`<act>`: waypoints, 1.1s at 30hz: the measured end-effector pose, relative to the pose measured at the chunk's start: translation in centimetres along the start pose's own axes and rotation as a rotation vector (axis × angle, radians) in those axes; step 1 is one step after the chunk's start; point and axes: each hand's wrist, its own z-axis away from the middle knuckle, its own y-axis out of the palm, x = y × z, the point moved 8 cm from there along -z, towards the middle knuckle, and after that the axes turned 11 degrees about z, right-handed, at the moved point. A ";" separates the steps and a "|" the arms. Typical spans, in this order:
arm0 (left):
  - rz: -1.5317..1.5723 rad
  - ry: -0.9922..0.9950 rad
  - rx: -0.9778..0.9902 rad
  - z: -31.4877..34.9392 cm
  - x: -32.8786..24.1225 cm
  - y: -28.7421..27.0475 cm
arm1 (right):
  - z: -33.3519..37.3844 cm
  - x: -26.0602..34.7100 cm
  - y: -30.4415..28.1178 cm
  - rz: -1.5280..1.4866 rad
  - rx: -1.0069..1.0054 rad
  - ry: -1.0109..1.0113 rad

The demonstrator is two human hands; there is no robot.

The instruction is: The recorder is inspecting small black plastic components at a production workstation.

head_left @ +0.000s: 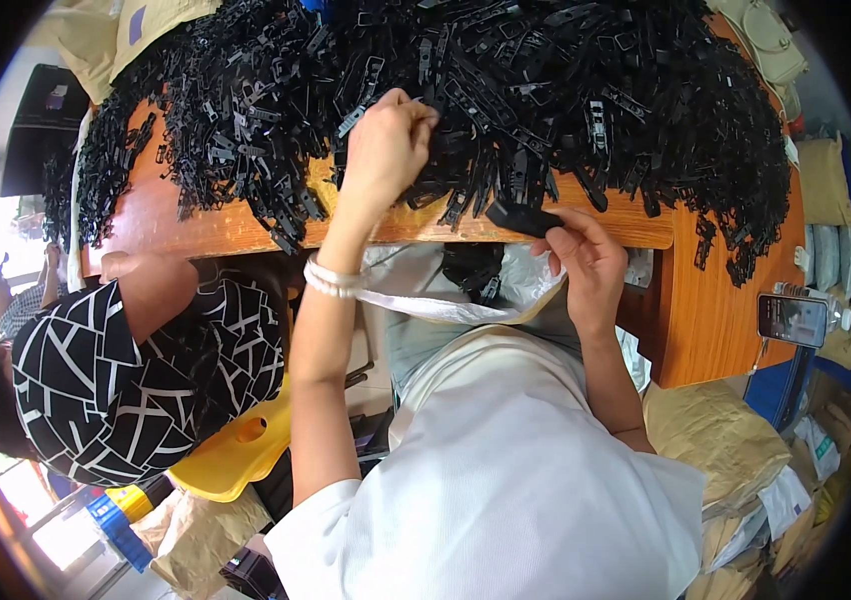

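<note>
A large heap of small black clip-like parts (506, 90), some with shiny metal bits, covers the far part of the wooden table. My left hand (386, 145) is at the near side of this heap, its fingers closed and bent down; what they pinch, if anything, is hidden. Near the table's front edge, my right hand (591, 262) grips one end of a long black piece (524, 217) between thumb and fingers. Its other end points left, toward the heap. Below, over my lap, a white bag (446, 308) lies open with black parts (474, 268) inside.
A co-worker in a black-and-white patterned shirt (146, 380) sits close on my left, by a yellow chair (236, 455). At right, a phone (792, 320) stands beside the table (726, 325). Brown paper sacks (716, 430) are piled below it.
</note>
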 end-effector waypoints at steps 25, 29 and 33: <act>0.603 -0.553 0.101 1.2 3.7 -0.6 | 0.1 -2.0 1.0 0.062 0.087 0.021; 0.913 -0.446 0.181 4.4 -0.5 0.4 | -0.9 0.2 1.5 0.020 0.125 -0.127; 0.980 -0.382 0.312 7.0 -3.3 0.6 | -0.9 2.7 2.4 0.260 0.162 -0.294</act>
